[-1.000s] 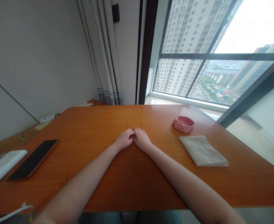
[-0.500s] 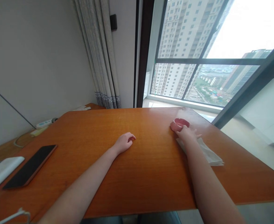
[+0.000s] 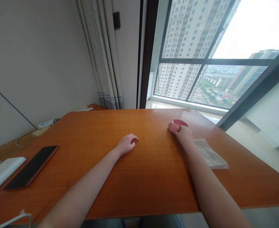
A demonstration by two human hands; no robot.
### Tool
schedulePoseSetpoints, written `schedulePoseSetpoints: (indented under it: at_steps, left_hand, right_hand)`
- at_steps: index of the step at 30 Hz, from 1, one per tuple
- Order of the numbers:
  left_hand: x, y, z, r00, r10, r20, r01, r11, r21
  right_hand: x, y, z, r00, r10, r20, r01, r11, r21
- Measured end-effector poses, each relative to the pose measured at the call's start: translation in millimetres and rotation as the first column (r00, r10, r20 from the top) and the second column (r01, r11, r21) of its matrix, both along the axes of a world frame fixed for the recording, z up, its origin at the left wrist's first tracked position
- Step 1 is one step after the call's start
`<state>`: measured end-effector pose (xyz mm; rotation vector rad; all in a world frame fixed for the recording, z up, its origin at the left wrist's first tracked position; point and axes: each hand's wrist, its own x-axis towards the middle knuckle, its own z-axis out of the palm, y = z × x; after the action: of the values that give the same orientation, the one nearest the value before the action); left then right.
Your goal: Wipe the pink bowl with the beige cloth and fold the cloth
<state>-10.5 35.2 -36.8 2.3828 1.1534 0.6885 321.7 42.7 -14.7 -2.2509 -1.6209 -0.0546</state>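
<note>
Pink and glossy, a small ashtray point(image 3: 174, 125) with a notched rim is at the far right part of the wooden table point(image 3: 149, 183). My right hand point(image 3: 185, 134) grips its near right side, thumb at the front and fingers partly hidden behind the rim. Whether the ashtray touches the tabletop I cannot tell. Beneath and right of my right forearm lies a folded whitish cloth point(image 3: 210, 155), flat on the wood. My left hand point(image 3: 126, 144) rests on the table's middle, fingers loosely bent with a gap to the thumb, and nothing shows in it.
On the left lie a dark flat phone-like slab point(image 3: 32, 167) and a white object point(image 3: 3, 174). A white cable point(image 3: 15, 218) crosses the near left corner. Against the wall sits a power strip point(image 3: 45, 123). Behind the table are a curtain point(image 3: 103, 57) and a large window point(image 3: 196, 60).
My right hand has moved slightly left and farther away from the cloth, carrying the ashtray along. More of the cloth shows now. The left hand has stayed put.
</note>
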Motion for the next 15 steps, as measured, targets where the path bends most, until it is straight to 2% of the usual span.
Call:
schedulePoseSetpoints:
  at_steps: [3, 5, 8, 10, 13, 15]
  left_hand:
    - [0.1, -3.5, 3.3, 0.999, 0.004, 0.039, -0.006, 0.999, 0.05]
    - [0.2, -7.8, 8.1, 0.997, 0.009, 0.081, -0.021, 0.989, 0.144]
    - [1.0, -14.9, 18.2, 0.998, -0.007, 0.064, -0.013, 0.952, 0.307]
    - [2.1, -17.8, 24.0, 0.998, -0.057, -0.014, 0.058, 0.927, 0.371]
    - [3.7, -17.2, 27.0, 0.984, -0.112, -0.14, 0.157, 0.914, 0.374]
    - [4.1, -14.2, 24.8, 0.976, -0.113, -0.188, 0.173, 0.924, 0.341]
  right_hand:
    - [-40.0, -2.5, 6.9, 0.988, 0.157, 0.004, -0.157, 0.987, 0.036]
    - [-72.7, -7.8, 8.2, 0.952, 0.306, -0.013, -0.304, 0.949, 0.083]
    - [-118.8, -21.6, 6.2, 0.834, 0.549, -0.053, -0.541, 0.833, 0.114]
    - [-140.1, -31.0, 4.3, 0.744, 0.666, -0.063, -0.656, 0.744, 0.126]
    - [-152.8, -38.8, 2.6, 0.644, 0.764, -0.023, -0.752, 0.639, 0.164]
    - [-151.7, -38.7, 1.6, 0.615, 0.788, -0.002, -0.776, 0.606, 0.176]
